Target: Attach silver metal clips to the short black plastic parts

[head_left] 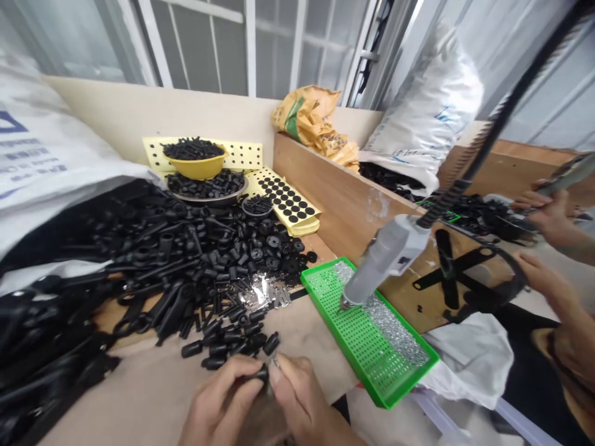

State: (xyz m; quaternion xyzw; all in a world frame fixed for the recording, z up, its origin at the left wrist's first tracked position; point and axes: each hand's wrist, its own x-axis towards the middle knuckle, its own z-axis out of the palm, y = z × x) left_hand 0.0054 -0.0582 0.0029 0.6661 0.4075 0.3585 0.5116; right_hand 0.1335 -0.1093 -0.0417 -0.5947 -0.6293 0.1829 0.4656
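Observation:
At the near edge of the work surface, my left hand (pixel 222 395) pinches a small black plastic cylinder (pixel 261 373) between thumb and fingers. Right beside it, my right hand (pixel 300 391) is closed on a small shiny metal clip (pixel 274 359), held close to the cylinder's end. Whether the two parts touch I cannot tell. Just beyond my fingers lie several similar black cylinders (pixel 227 341). A scatter of flat metal clips (pixel 264 291) sits behind them.
A green tray (pixel 320 310) holds small silvery parts, with a grey electric screwdriver (pixel 383 257) hanging over it. Black plastic parts (pixel 171 248) heap at left, below a yellow bowl (pixel 198 167). A wooden divider (pixel 320 186) stands centre-right; another person's hands (pixel 553 214) work beyond it.

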